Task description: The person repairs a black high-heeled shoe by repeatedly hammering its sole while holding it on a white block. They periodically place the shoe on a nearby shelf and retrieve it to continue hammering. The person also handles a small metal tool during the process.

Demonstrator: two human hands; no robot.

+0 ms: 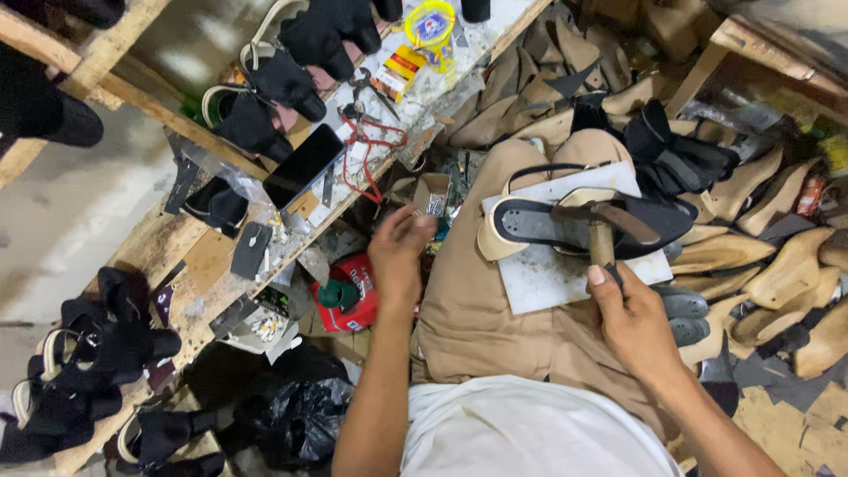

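Black sandal (565, 221) lay sole-up on the white board (548, 274) across the lap. Right hand (632, 322), at the board's near edge, had fingers wrapped around a hammer (609, 225) whose head rested over the sandal. Left hand (397, 252), left of the board, pinched something small; small nail box (433, 196) just beyond it.

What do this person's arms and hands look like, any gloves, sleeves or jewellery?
Both the left hand and the right hand are bare: no gloves, and no rings, watch or bracelet show. The forearms are uncovered too, with no sleeve reaching them in this view. A white shirt and tan trousers are worn.
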